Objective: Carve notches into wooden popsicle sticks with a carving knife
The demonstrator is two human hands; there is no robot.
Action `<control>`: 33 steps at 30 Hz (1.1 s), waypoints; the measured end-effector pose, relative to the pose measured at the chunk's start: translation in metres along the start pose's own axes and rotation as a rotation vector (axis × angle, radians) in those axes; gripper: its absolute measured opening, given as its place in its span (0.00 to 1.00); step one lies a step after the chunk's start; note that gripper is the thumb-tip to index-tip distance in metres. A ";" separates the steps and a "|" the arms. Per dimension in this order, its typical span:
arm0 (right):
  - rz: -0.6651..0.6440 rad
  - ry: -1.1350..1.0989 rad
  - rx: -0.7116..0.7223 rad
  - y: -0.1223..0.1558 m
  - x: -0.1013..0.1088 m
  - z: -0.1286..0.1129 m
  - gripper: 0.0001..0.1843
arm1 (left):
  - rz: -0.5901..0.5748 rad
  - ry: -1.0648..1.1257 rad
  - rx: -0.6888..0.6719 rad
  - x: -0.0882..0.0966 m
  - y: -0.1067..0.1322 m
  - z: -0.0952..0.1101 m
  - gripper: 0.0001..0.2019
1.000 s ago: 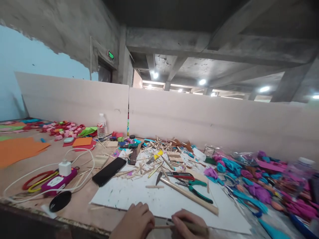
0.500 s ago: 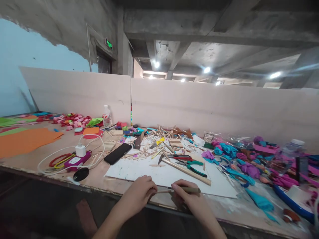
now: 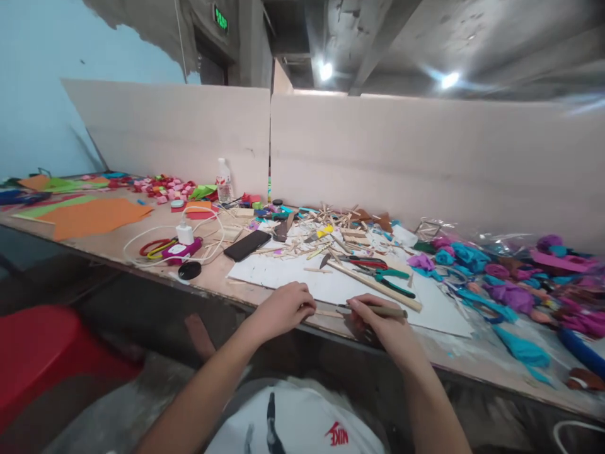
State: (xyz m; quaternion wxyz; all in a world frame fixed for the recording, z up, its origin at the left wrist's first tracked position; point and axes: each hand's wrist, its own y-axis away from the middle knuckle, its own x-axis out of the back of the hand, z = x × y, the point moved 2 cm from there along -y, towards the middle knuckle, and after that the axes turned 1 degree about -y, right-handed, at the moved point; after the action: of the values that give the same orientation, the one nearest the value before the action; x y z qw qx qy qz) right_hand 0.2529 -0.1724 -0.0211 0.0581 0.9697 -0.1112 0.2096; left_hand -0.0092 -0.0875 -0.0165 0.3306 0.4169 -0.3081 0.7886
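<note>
My left hand (image 3: 282,310) is closed at the table's front edge, its fingers pinching one end of a thin wooden stick (image 3: 328,313). The stick points right, towards my other hand. My right hand (image 3: 384,326) grips a carving knife (image 3: 391,311) with a brownish handle, and its dark narrow tip shows left of my fingers, close to the stick. A white board (image 3: 265,270) lies just beyond both hands. On it rest a hammer (image 3: 373,285) with a wooden handle, green-handled pliers (image 3: 397,273) and a small loose stick (image 3: 318,270).
Behind the board spreads a heap of wood scraps (image 3: 347,217). A black phone (image 3: 246,244), a purple power strip (image 3: 182,250) and a white cable lie left. Coloured clay-like pieces (image 3: 510,296) cover the right side. A red stool (image 3: 42,347) stands at lower left.
The view has tilted down and turned left, so the stool and my shirt now show. My hands keep their holds on the stick and the carving knife, and the stick's end sits slightly lower than the knife tip.
</note>
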 end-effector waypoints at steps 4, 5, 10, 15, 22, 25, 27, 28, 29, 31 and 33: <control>0.030 0.025 0.019 -0.004 0.004 0.006 0.19 | -0.014 -0.005 0.004 0.001 -0.001 -0.001 0.18; 0.032 0.027 0.027 -0.005 0.006 0.007 0.19 | -0.019 -0.010 0.009 0.002 -0.001 -0.001 0.18; 0.014 -0.012 0.071 -0.010 0.010 0.007 0.26 | -0.027 -0.036 0.012 0.002 -0.004 0.000 0.17; -0.025 -0.011 0.061 -0.004 0.006 0.003 0.23 | -0.011 -0.048 0.000 0.003 -0.001 0.003 0.17; -0.050 -0.035 -0.009 0.003 -0.002 0.000 0.22 | 0.002 -0.041 -0.022 0.000 0.002 -0.001 0.18; -0.035 -0.051 -0.012 0.001 0.001 0.003 0.22 | 0.005 -0.046 -0.025 -0.001 0.001 -0.002 0.18; -0.018 -0.061 -0.009 -0.001 0.004 0.006 0.22 | 0.003 -0.051 -0.027 -0.001 0.000 -0.002 0.18; -0.010 -0.067 -0.007 -0.003 0.006 0.007 0.22 | 0.000 -0.054 -0.031 0.000 -0.001 -0.002 0.18; -0.001 -0.074 -0.007 -0.004 0.007 0.009 0.22 | -0.004 -0.055 -0.035 0.000 -0.003 -0.003 0.18; 0.009 -0.085 -0.007 -0.008 0.010 0.012 0.22 | -0.008 -0.060 -0.037 0.001 -0.008 -0.005 0.18; 0.016 -0.088 -0.008 -0.012 0.013 0.015 0.22 | -0.002 -0.057 -0.030 0.001 -0.013 -0.006 0.18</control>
State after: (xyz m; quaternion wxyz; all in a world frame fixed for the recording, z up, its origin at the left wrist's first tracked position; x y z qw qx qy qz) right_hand 0.2733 -0.1660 -0.0294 0.0555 0.9768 -0.1223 0.1667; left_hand -0.0021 -0.0749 -0.0155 0.3287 0.4344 -0.3287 0.7715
